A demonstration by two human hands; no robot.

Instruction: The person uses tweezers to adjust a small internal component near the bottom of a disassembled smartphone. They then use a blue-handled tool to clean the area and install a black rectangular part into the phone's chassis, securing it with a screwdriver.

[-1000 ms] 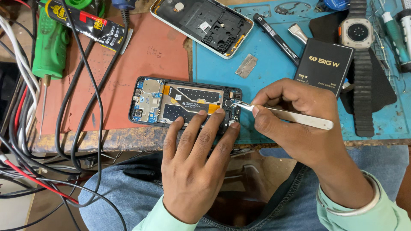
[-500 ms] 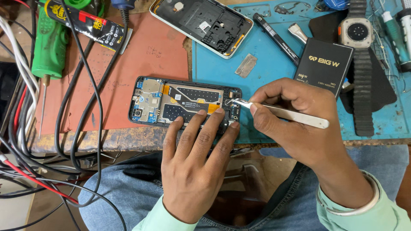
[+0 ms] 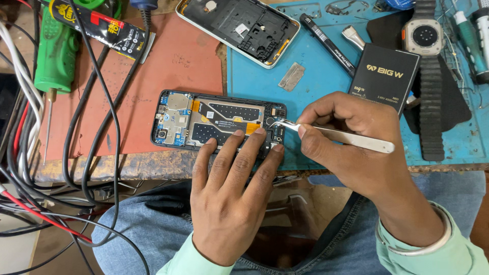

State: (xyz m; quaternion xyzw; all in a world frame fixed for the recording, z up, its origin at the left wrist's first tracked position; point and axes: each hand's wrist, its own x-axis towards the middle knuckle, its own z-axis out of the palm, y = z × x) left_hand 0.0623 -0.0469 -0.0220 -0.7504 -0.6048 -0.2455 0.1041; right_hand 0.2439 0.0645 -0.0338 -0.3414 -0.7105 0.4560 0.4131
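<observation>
An opened phone [image 3: 214, 119] lies flat near the bench's front edge, its circuit board and flex cables showing. My left hand [image 3: 232, 198] rests fingers spread on the phone's lower right edge, pressing it down. My right hand [image 3: 351, 147] pinches silver tweezers [image 3: 331, 135], whose curved tips touch the phone's right end near a small round part. Whether the tips grip anything is too small to tell.
A phone back cover [image 3: 239, 28] lies at the top centre. A black battery [image 3: 384, 76], a smartwatch [image 3: 428, 66], a black pen tool [image 3: 326, 43] and a small metal blade [image 3: 291, 76] sit on the blue mat [image 3: 316, 97]. Green tool [image 3: 56, 56] and cables [image 3: 76, 153] crowd the left.
The tweezers' tips have shifted slightly left and up onto the phone's right end. My left hand has stayed in place.
</observation>
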